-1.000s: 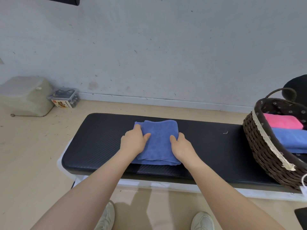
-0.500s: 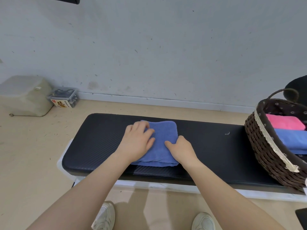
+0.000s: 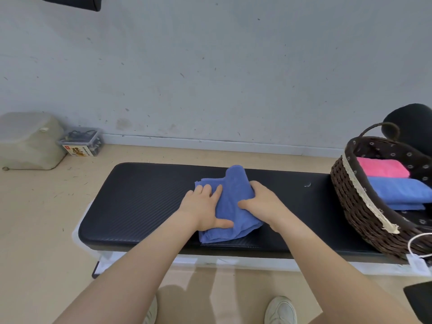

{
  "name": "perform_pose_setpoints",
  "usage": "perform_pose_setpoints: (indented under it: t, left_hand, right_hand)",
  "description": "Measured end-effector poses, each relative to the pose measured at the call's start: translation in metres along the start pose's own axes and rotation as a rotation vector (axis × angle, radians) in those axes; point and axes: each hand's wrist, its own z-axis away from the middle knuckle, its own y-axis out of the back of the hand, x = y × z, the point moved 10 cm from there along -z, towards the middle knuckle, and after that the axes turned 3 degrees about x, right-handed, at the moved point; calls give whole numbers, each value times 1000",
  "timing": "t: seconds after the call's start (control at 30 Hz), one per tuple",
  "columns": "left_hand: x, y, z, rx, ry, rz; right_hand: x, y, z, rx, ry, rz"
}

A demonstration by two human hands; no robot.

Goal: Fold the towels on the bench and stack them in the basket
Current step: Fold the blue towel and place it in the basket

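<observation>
While both hands work at the middle of the black padded surface point(image 3: 140, 206), the blue towel point(image 3: 230, 206) lies partly folded on it, roughly at the centre of the view. The left hand point(image 3: 205, 209) lies flat on the towel's 9 o'clock portion, fingers straight and spread, thumb extended along the near edge. The right hand point(image 3: 261, 204) grips the towel's 3 o'clock side, fingers curled round a raised fold that stands up towards 12 o'clock. The two hands are close together, apart only by a strip of cloth.

At 3 o'clock from the towel, on the same surface, sits the wicker basket point(image 3: 350, 195) with a dark patterned liner and a lace-trimmed rim. Inside it lie a folded pink towel point(image 3: 383, 168) at the far side and a folded blue towel in the basket point(image 3: 402, 191) just nearer.

On the floor at 10 o'clock stand a pale bin point(image 3: 28, 141) and a clear plastic box point(image 3: 81, 141), touching or nearly so. Two light shoes point(image 3: 280, 309) show at 6 o'clock.
</observation>
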Motion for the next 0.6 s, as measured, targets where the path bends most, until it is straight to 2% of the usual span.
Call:
perform_pose_setpoints:
  t: [0.1, 0.27, 0.37, 0.43, 0.5, 0.6]
  left_hand:
    - [-4, 2, 7, -1, 4, 159]
    - [-29, 6, 30, -80, 15, 753]
    - [-50, 0, 50, -171, 165, 1238]
    - [-58, -2, 52, -134, 231, 1425]
    - [-69, -6, 44, -7, 322, 1439]
    - [-74, 4, 30, 135, 337, 1133]
  right_hand:
    - [-39, -13, 13, 33, 147, 349]
    - [-71, -41, 29, 101, 269, 392]
    - [-70, -58, 25, 61, 291, 503]
    - [-64, -71, 23, 4, 294, 606]
    - [-62, -82, 21, -35, 308, 692]
    - [-60, -91, 18, -95, 314, 805]
